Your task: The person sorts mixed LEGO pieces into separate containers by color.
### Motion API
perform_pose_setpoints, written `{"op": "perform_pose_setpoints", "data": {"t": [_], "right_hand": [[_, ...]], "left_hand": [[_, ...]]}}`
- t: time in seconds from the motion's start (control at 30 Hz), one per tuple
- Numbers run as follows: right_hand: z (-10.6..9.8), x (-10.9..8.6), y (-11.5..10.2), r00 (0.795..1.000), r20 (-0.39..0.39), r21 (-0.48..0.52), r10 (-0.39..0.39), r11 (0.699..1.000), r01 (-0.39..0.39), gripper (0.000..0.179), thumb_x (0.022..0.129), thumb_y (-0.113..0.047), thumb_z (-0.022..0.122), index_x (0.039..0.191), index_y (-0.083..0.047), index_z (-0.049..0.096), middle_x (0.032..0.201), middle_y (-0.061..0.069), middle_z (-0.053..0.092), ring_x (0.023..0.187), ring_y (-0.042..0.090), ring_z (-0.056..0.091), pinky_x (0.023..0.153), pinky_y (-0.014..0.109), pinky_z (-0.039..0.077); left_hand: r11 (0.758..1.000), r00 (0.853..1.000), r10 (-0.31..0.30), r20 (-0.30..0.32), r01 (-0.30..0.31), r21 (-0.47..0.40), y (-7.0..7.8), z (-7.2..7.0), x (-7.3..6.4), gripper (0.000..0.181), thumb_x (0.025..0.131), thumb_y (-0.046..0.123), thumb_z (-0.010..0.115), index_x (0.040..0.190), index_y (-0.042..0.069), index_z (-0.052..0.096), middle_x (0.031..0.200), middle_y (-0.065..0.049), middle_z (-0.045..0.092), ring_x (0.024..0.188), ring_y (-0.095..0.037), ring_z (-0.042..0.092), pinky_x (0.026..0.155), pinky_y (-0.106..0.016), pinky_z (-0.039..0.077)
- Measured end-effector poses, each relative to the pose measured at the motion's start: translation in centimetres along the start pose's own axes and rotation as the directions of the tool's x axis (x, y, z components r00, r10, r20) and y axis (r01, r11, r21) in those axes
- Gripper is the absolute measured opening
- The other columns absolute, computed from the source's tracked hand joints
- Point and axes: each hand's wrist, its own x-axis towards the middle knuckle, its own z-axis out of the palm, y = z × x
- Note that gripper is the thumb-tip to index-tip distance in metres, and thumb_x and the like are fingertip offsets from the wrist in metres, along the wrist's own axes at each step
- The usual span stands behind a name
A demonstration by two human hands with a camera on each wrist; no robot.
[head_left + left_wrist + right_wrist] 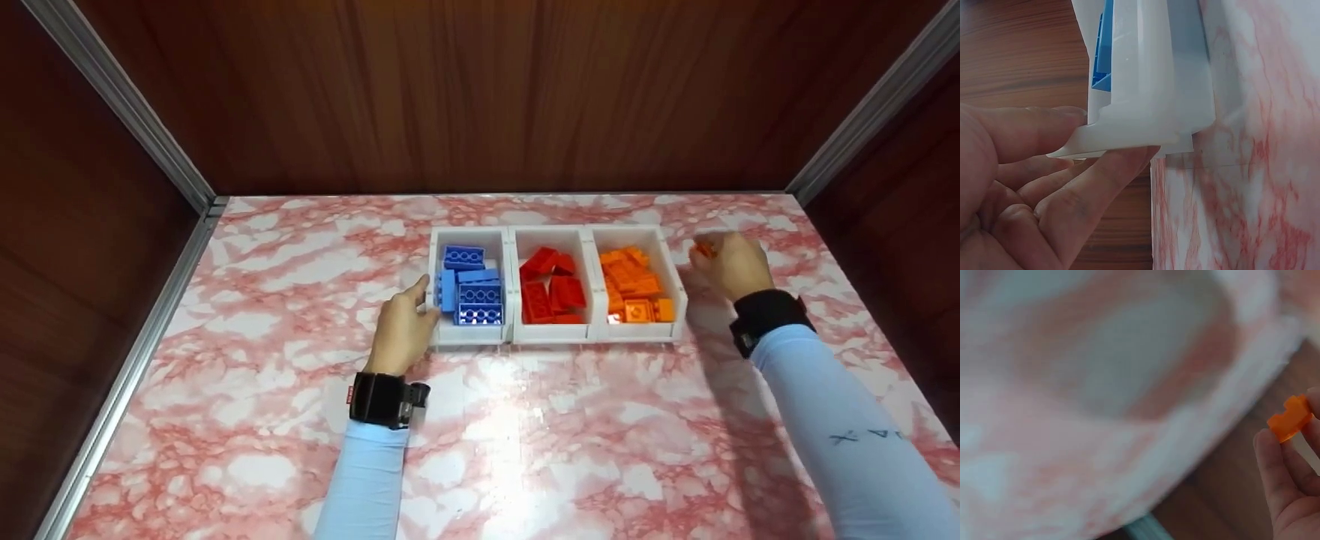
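Observation:
Three white bins stand side by side on the table. My left hand [400, 330] is at the outer side of the left bin [471, 337]. In the left wrist view, its thumb and fingers pinch the edge of that bin [1143, 84] from both sides. Blue bricks [480, 294] lie in this bin. Beyond the right end of the row, my right hand [739, 264] holds a small orange toy brick [1292, 418] between thumb and fingers, off the table. Part of that hand is cut off in the right wrist view.
Red bricks [566, 291] fill the middle bin [555, 337], and several orange bricks [630, 279] lie in the right bin [637, 334]. A red and white marbled table [285, 315] carries the row. Brown wood panels [495, 97] with metal edge strips [127, 97] enclose its back and sides.

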Motion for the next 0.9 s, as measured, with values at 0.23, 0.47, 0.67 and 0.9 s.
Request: {"op": "perform_pose_setpoints", "data": {"t": [0.23, 0.47, 0.67, 0.9], "right_hand": [[-0.3, 0.0, -4.9, 0.939, -0.081, -0.105, -0.335, 0.939, 0.326, 0.033, 0.095, -0.010, 0.066, 0.126, 0.001, 0.065, 0.120, 0.025, 0.063, 0.099, 0.040, 0.061, 0.085, 0.055, 0.052], [1.3, 0.3, -5.5, 0.922, -0.022, -0.116, -0.386, 0.917, 0.382, 0.030, 0.091, -0.006, 0.069, 0.119, 0.004, 0.068, 0.113, 0.025, 0.063, 0.095, 0.037, 0.062, 0.083, 0.052, 0.052], [2.3, 0.2, -5.3, 0.927, 0.015, -0.137, -0.374, 0.918, 0.372, 0.030, 0.090, -0.006, 0.071, 0.118, 0.003, 0.068, 0.113, 0.024, 0.065, 0.100, 0.039, 0.060, 0.092, 0.055, 0.047], [2.4, -0.2, -5.8, 0.935, 0.066, -0.153, -0.348, 0.922, 0.355, 0.031, 0.091, -0.009, 0.070, 0.121, 0.000, 0.067, 0.123, 0.024, 0.063, 0.116, 0.042, 0.056, 0.107, 0.062, 0.032]], "left_hand": [[1.000, 1.000, 0.018, -0.009, -0.018, 0.015, -0.2, 0.0, 0.3, 0.060, 0.093, 0.004, 0.064, 0.149, 0.005, 0.043, 0.131, -0.025, 0.059, 0.056, -0.019, 0.057, 0.048, -0.030, 0.049], [1.000, 1.000, 0.016, -0.001, -0.016, 0.013, -0.2, 0.3, 0.6, 0.060, 0.093, 0.004, 0.064, 0.149, 0.003, 0.042, 0.133, -0.025, 0.058, 0.047, -0.013, 0.046, 0.046, -0.030, 0.047], [1.000, 1.000, 0.007, 0.008, -0.007, -0.002, -0.1, 0.4, 0.8, 0.061, 0.093, 0.003, 0.063, 0.150, 0.004, 0.041, 0.134, -0.025, 0.057, 0.043, -0.012, 0.043, 0.043, -0.031, 0.048], [1.000, 1.000, 0.004, 0.013, -0.004, 0.002, -0.3, 0.2, 0.7, 0.061, 0.094, 0.004, 0.063, 0.150, 0.005, 0.040, 0.134, -0.025, 0.056, 0.050, -0.018, 0.055, 0.048, -0.031, 0.050]]}}
